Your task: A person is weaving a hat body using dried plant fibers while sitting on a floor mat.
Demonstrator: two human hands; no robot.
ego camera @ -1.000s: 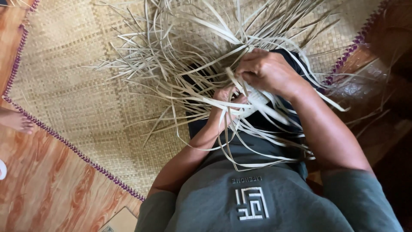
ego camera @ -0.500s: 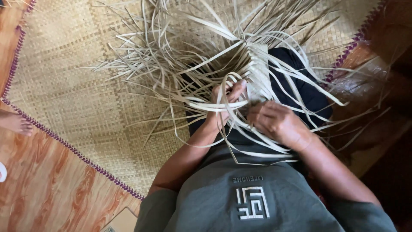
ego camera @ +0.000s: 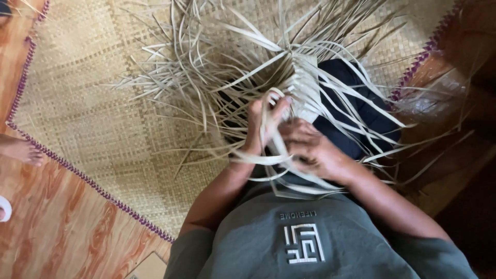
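Pale dried leaf strips (ego camera: pixel 248 77) fan loosely from a small woven panel (ego camera: pixel 309 88) held over the lap, above a woven floor mat (ego camera: pixel 93 119). Left hand (ego camera: pixel 261 124) pinches several strips upright; right hand (ego camera: pixel 315 150) curls closed around others just beside it. Brittle strips could likely crease or slip from the pinch, loosening the weave.

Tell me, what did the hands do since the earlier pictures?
The right hand came down from the top of the pale strips to just beside the left hand. The left hand stays gripping strips at the woven part. The mat has not moved.
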